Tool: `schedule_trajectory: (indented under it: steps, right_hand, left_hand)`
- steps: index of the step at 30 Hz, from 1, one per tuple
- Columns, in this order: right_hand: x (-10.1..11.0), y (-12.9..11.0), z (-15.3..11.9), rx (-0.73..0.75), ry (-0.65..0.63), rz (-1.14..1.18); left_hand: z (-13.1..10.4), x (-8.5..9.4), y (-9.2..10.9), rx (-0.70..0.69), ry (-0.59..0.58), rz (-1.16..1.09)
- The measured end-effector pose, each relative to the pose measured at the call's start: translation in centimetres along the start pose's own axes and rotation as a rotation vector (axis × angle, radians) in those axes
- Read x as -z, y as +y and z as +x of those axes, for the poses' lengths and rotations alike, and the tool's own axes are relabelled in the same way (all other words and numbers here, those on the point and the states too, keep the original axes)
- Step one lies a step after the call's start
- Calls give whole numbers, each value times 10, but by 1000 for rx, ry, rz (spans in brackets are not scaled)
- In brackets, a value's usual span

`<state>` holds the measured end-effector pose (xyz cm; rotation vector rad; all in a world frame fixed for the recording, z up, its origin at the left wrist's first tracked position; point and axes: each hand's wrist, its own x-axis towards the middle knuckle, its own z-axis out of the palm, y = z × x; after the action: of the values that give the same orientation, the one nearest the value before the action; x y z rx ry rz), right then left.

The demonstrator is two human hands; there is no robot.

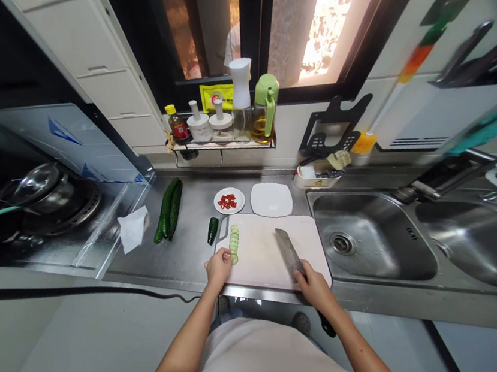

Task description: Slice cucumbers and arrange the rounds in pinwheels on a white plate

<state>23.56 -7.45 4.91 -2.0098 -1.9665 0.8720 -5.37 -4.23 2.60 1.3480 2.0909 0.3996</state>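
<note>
My right hand (314, 285) is wrapped round the handle of a kitchen cleaver (287, 247), its blade pointing away from me over the right half of the white cutting board (261, 257). A row of overlapping cucumber slices (234, 242) runs along the board's left side. At the near end of that row is my left hand (219, 268), fingers curled together by the last slice; whether a slice is between them is hidden. A short cucumber piece (212, 231) lies on the counter just left of the board.
Behind the board stand a small plate of chopped red pieces (227, 201) and a white square plate (271, 200). Whole cucumbers (169, 211) and a white tissue (134, 229) lie left. To the right is a steel sink (372, 237). A condiment rack (225, 145) hangs above.
</note>
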Motion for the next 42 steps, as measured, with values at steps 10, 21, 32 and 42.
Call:
schedule_trajectory:
  steps: [10, 21, 32, 42]
  right_hand:
    - [0, 15, 5, -75, 81, 187]
    - [25, 42, 45, -302, 183, 308]
    - [17, 58, 61, -339, 139, 184]
    - [40, 33, 59, -352, 39, -343]
  left_hand:
    - [-4, 1, 0, -38, 43, 159]
    - [-10, 0, -2, -79, 93, 95]
    - [-15, -11, 3, -148, 78, 30]
    - [-13, -17, 31, -193, 41, 2]
